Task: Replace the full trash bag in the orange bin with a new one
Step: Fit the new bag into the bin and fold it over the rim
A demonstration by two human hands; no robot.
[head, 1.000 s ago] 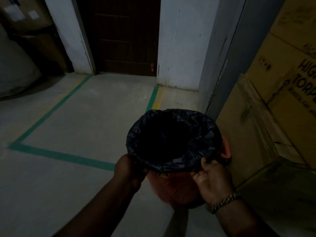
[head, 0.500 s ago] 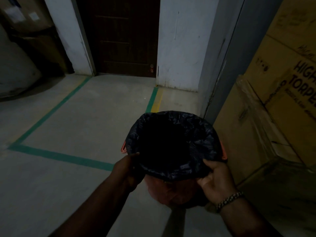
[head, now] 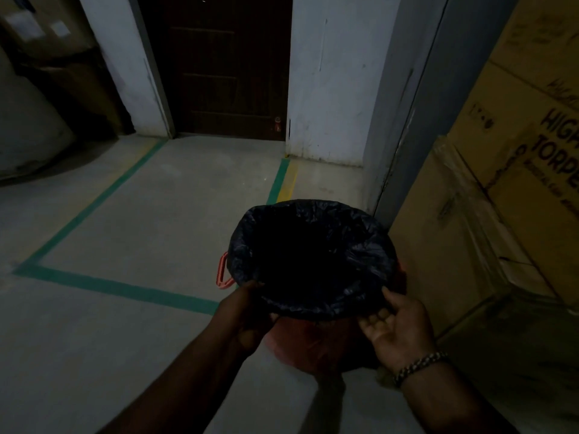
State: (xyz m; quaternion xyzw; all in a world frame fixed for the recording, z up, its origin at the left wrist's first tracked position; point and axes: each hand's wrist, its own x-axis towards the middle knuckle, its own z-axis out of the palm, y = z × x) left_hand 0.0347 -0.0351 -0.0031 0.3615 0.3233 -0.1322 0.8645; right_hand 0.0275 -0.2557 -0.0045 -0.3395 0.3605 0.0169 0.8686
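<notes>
The left hand point(head: 247, 311) curls over the near-left rim of the orange bin point(head: 313, 346) on the floor point(head: 131, 233), seemingly pinching the black bag point(head: 360, 242) folded over it, though darkness hides its fingers. The right hand point(head: 398, 330), palm up, holds the bag's near-right edge between thumb and loosely bent fingers, with cardboard boxes point(head: 463, 233) just beside. An uneven pull could tear the thin film or slip it off the far rim.

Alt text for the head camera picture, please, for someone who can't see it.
A left hand and a right hand hold the near edge of a black trash bag lining an orange bin. Cardboard boxes stand at right, a dark door beyond the green-taped floor.
</notes>
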